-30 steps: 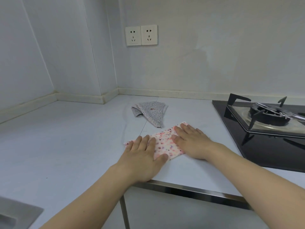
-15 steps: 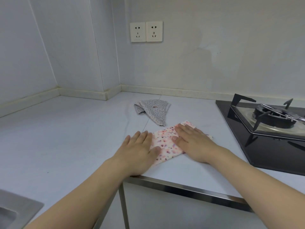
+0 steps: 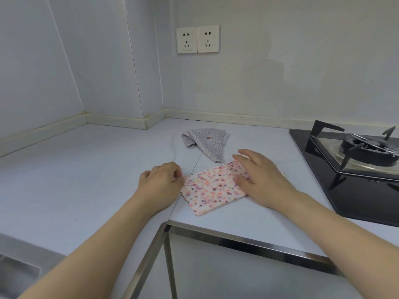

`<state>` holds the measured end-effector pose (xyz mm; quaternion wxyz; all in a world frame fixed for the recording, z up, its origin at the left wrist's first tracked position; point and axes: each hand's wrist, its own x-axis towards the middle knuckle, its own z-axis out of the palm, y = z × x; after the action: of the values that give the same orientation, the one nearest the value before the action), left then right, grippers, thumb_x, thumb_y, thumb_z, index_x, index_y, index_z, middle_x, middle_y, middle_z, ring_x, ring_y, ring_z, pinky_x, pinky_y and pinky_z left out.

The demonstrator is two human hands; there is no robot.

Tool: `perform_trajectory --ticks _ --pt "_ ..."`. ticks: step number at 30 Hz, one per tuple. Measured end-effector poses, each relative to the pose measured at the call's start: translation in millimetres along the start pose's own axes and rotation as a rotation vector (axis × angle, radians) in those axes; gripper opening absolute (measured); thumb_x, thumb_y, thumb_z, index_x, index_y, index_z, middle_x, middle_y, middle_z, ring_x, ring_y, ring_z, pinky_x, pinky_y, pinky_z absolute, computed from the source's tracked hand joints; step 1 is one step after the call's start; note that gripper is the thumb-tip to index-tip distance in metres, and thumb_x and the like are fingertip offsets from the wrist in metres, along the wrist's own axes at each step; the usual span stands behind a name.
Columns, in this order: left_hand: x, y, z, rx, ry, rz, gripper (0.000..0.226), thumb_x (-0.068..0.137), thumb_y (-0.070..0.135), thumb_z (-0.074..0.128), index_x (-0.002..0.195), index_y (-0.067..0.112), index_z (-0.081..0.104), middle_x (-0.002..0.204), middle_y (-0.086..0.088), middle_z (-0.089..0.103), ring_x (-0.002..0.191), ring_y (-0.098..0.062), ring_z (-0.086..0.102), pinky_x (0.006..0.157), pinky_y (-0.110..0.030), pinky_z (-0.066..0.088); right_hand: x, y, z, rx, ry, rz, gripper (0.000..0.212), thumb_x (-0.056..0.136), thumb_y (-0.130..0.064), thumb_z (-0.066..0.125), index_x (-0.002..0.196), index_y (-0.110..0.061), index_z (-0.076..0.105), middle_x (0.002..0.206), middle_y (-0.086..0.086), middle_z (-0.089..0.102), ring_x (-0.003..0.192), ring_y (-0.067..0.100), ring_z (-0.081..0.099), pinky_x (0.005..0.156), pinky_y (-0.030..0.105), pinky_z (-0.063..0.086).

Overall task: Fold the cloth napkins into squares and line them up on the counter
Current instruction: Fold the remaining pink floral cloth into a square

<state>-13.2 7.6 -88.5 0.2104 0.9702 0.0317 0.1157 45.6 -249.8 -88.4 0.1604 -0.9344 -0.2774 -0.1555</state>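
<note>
A pink spotted napkin (image 3: 212, 188) lies folded flat on the white counter (image 3: 86, 169) near its front edge. My left hand (image 3: 160, 183) sits at the napkin's left end with fingers curled, pinching that edge. My right hand (image 3: 262, 179) rests palm down on the napkin's right end, fingers spread. Behind them a grey dotted napkin (image 3: 206, 142) lies crumpled and loose on the counter.
A black gas hob (image 3: 354, 167) with a burner stand fills the counter's right side. A steel sink corner (image 3: 19, 270) shows at the lower left. Two wall sockets (image 3: 197, 39) sit above. The counter's metal-trimmed front edge (image 3: 248, 244) runs just below the napkin.
My left hand slid off the napkin's top to its left edge and curled its fingers. My right hand shifted right, uncovering more of the pink cloth.
</note>
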Motion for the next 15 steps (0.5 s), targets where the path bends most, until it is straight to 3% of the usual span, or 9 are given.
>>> perform_trajectory --ticks 2,6,10,15 --pt "-0.6 0.2 0.0 0.009 0.003 0.001 0.01 0.096 0.032 0.044 0.091 0.028 0.052 0.115 0.012 0.056 0.11 -0.014 0.046 0.092 -0.029 0.019 -13.7 -24.7 -5.4 0.052 0.174 -0.118 0.036 0.091 -0.024 0.056 0.127 -0.019 0.054 0.128 -0.004 0.046 0.121 0.017 0.042 0.104 0.031 0.032" --pt "0.1 -0.2 -0.2 -0.003 0.029 -0.004 0.013 0.095 0.027 0.044 0.087 0.022 0.052 0.121 0.008 0.058 0.11 -0.017 0.049 0.092 -0.029 0.022 -42.3 -87.0 3.4 0.156 -0.017 -0.242 0.036 0.09 -0.044 0.047 0.121 -0.027 0.054 0.119 -0.01 0.046 0.109 0.01 0.042 0.095 0.025 0.034" --pt "-6.1 0.0 -7.6 -0.221 0.107 -0.073 0.013 0.097 0.026 0.044 0.09 0.019 0.053 0.086 0.001 0.061 0.091 -0.026 0.055 0.091 -0.039 0.041 -44.2 -92.5 8.3 0.155 -0.095 -0.205 0.036 0.092 -0.053 0.046 0.121 -0.035 0.057 0.114 -0.017 0.046 0.107 0.005 0.038 0.094 0.025 0.031" --pt "-10.5 0.8 -9.8 -0.247 0.075 -0.05 0.015 0.096 0.018 0.041 0.088 0.029 0.049 0.055 0.009 0.05 0.063 -0.011 0.051 0.095 -0.033 0.035 -46.9 -94.0 5.0 0.129 -0.103 -0.206 0.037 0.087 -0.058 0.052 0.113 -0.033 0.061 0.107 -0.016 0.045 0.103 0.005 0.037 0.092 0.022 0.03"
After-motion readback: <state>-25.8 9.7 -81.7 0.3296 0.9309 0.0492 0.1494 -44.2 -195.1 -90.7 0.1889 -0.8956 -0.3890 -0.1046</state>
